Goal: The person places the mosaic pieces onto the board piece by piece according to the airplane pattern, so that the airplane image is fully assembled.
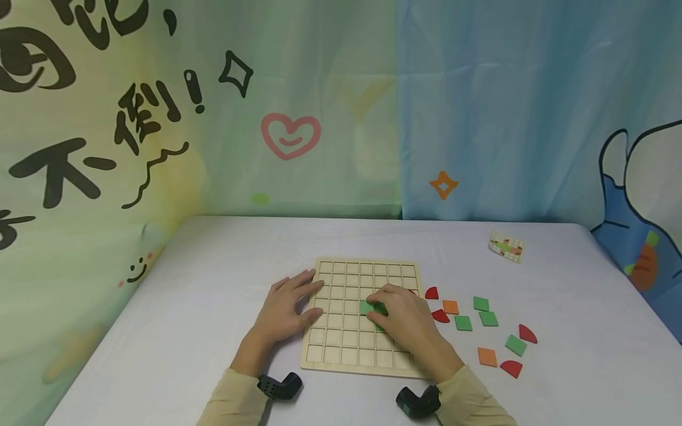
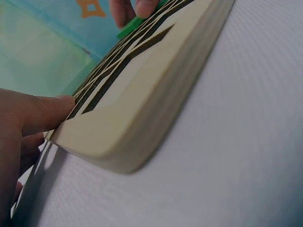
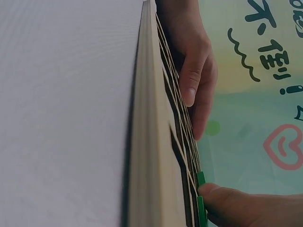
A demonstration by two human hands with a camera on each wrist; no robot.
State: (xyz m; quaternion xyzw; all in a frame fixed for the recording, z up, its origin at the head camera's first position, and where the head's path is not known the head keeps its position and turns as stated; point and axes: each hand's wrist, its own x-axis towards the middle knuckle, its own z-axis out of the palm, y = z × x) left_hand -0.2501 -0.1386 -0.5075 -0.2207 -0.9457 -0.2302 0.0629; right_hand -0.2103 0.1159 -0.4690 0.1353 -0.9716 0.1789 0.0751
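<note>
A pale wooden board point(image 1: 341, 338) with a grid of square recesses lies on the table. My left hand point(image 1: 285, 309) rests along the board's left edge, its thumb point(image 2: 49, 113) and fingertips touching the rim. Over the right-middle cells, my right hand point(image 1: 406, 315) pinches a green square tile point(image 1: 365, 307) between thumb and forefinger, low on the grid. More green shows beneath that hand, partly covered by it. In the right wrist view, the right thumb point(image 3: 227, 198) touches green tiles point(image 3: 201, 210) on the board. A bit of red peeks out behind the right hand.
Right of the board lie loose green squares point(image 1: 488, 319), orange squares point(image 1: 487, 357) and red quarter-round pieces point(image 1: 511, 368). A small patterned card point(image 1: 507, 247) lies at the back right of the white table point(image 1: 256, 248). A printed curtain point(image 1: 330, 177) hangs behind.
</note>
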